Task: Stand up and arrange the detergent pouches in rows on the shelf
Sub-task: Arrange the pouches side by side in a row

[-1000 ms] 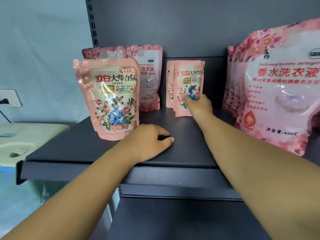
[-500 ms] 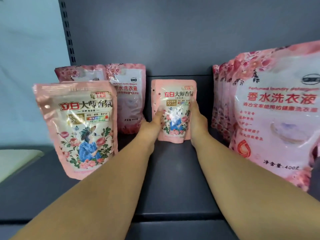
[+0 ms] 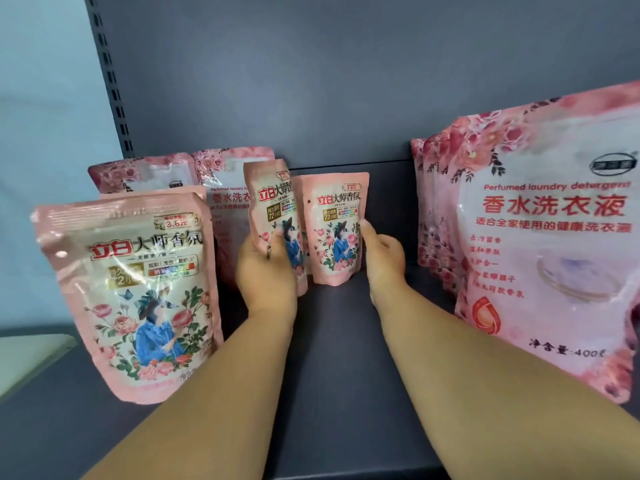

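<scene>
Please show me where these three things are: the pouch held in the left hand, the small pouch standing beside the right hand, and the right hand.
Pouch in left hand [image 3: 268, 199]: head view, upper front panel.
Standing small pouch [image 3: 337, 233]: head view, printed front.
Right hand [image 3: 384, 254]: head view, back of hand.

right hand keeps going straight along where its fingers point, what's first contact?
The right hand points forward and slightly left; its fingertips already sit at the right edge of the standing floral pouch, so that comes first. Behind it is probably the shelf's back panel, though depth is unclear.
</scene>
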Available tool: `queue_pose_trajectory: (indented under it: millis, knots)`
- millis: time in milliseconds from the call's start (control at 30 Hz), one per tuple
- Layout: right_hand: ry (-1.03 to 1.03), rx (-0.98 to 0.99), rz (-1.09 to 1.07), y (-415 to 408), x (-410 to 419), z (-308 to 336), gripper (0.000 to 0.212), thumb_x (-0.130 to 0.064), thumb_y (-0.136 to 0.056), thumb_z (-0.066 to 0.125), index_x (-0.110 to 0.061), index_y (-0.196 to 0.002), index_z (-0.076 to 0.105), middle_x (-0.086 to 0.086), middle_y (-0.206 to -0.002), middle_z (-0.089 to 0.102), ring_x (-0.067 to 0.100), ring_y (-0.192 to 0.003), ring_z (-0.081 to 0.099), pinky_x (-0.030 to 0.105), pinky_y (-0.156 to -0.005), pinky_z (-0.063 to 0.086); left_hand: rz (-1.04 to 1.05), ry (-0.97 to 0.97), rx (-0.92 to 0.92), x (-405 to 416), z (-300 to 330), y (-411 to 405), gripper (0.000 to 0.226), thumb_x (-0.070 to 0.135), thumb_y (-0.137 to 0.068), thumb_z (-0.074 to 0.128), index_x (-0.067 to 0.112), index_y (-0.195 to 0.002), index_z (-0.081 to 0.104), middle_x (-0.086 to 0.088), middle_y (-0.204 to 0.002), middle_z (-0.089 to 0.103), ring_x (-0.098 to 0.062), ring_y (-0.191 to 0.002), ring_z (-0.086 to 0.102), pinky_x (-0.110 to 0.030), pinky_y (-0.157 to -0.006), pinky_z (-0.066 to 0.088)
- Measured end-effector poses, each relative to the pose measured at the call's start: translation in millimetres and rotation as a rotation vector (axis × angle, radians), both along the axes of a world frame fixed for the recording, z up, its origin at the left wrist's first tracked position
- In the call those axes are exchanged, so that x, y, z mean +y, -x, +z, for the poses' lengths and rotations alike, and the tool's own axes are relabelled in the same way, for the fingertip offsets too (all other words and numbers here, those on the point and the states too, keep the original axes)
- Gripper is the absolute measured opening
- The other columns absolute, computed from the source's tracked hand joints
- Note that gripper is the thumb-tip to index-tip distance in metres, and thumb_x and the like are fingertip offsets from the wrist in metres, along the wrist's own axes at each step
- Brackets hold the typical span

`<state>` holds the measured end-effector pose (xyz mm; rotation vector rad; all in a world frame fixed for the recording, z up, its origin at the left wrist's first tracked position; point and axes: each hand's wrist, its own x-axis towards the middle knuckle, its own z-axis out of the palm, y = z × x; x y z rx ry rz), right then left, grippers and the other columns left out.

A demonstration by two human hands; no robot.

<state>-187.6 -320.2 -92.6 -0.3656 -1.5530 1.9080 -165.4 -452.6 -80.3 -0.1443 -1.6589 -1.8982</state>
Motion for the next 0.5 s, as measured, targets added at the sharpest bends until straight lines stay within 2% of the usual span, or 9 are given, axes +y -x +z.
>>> queue_pose_trajectory:
  millis: [67,133,200,267,333,400,467,500]
  knots:
    - [0.032,-0.026,0.005,5,1,1,0.062,-0.041,-0.085,0.061,-0.009,-0.135,0.041,0.006,-0.125,0.053,0.019,-0.111,0.054,0.026,-0.083,0.043,0.013,-0.036,0.008,-1,0,1,0.015,0.022,-0.093,0.052,0.018,-0.103,0.062,0.003,-0.091,0.062,-0.025,-0.094,0.064,-0.045,-0.088,0.052]
    - [0.059,-0.044,0.030,15,1,1,0.076,-0.040,-0.083,0.063,-0.008,-0.143,0.028,0.011,-0.137,0.047,0.024,-0.119,0.053,0.031,-0.095,0.045,-0.004,-0.077,-0.003,-1,1,4,0.007,0.022,-0.093,0.052,0.025,-0.095,0.058,0.006,-0.083,0.062,-0.023,-0.090,0.063,-0.044,-0.087,0.052]
    - [0.096,-0.057,0.060,25,-1,3,0.082,-0.040,-0.081,0.066,-0.009,-0.145,0.023,0.013,-0.137,0.048,0.025,-0.117,0.055,0.036,-0.095,0.047,-0.025,-0.099,-0.019,0,2,7,0.012,0.022,-0.093,0.052,0.030,-0.085,0.055,0.013,-0.076,0.059,-0.020,-0.085,0.063,-0.044,-0.086,0.053]
    - [0.097,-0.070,0.074,35,-2,4,0.085,-0.040,-0.080,0.067,-0.010,-0.145,0.021,0.012,-0.136,0.048,0.024,-0.115,0.056,0.036,-0.092,0.049,-0.022,-0.092,-0.014,2,3,9,0.016,0.022,-0.093,0.053,0.031,-0.080,0.054,0.012,-0.077,0.060,-0.021,-0.086,0.064,-0.044,-0.085,0.053]
    - [0.098,-0.059,0.087,42,-1,5,0.083,-0.039,-0.079,0.068,-0.011,-0.144,0.025,0.011,-0.133,0.051,0.024,-0.112,0.058,0.034,-0.087,0.051,-0.006,-0.081,0.001,2,3,15,0.013,0.021,-0.092,0.053,0.030,-0.083,0.055,0.006,-0.084,0.063,-0.023,-0.091,0.065,-0.045,-0.087,0.052]
    - [0.104,-0.043,0.107,43,-3,7,0.073,-0.039,-0.078,0.070,-0.011,-0.137,0.037,0.010,-0.123,0.059,0.023,-0.104,0.062,0.035,-0.083,0.053,0.025,-0.081,0.000,1,3,19,0.008,0.024,-0.091,0.054,0.031,-0.088,0.056,0.002,-0.093,0.065,-0.025,-0.095,0.065,-0.046,-0.088,0.052]
    - [0.068,-0.028,0.120,43,-4,8,0.055,-0.039,-0.074,0.073,-0.011,-0.118,0.055,0.010,-0.112,0.066,0.023,-0.095,0.066,0.039,-0.084,0.055,0.061,-0.110,-0.011,-3,1,22,0.006,0.033,-0.086,0.056,0.031,-0.092,0.057,-0.002,-0.101,0.068,-0.027,-0.097,0.065,-0.047,-0.089,0.051]
    - [0.035,-0.031,0.135,41,-6,8,0.042,-0.038,-0.074,0.074,-0.012,-0.105,0.062,0.009,-0.105,0.069,0.023,-0.091,0.068,0.040,-0.084,0.056,0.078,-0.120,-0.022,-6,0,23,0.015,0.037,-0.083,0.056,0.030,-0.097,0.058,-0.003,-0.104,0.068,-0.028,-0.098,0.065,-0.047,-0.089,0.051]
